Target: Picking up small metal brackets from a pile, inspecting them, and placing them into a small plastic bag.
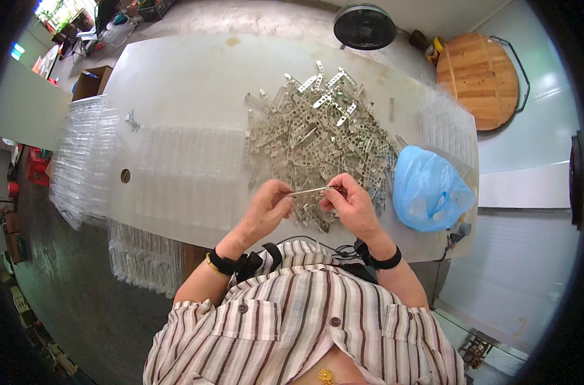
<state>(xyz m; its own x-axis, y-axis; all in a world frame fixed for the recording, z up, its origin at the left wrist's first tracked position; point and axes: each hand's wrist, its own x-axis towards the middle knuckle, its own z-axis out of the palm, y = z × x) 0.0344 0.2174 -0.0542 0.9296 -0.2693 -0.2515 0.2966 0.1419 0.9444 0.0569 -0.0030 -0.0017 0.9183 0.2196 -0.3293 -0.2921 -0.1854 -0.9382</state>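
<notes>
Between my two hands, just in front of my body, is a narrow silvery metal strip (310,191). The fingers of my left hand (267,205) are closed on its left end. My right hand (351,204) pinches the other end, where thumb and fingertips hide part of it. Right beyond and below my hands spreads a large heap of metal pieces (324,141), many of them flat bars with rows of holes, lying at all angles. A blue plastic bag (431,187) lies beside the heap, to the right of my right hand.
Clear plastic trays (192,154) lie on the pale table (183,77) left of the heap. More trays are stacked at the left edge (83,160) and far right (447,128). A few small metal bits (132,120) lie far left. A black fan (364,27) stands behind.
</notes>
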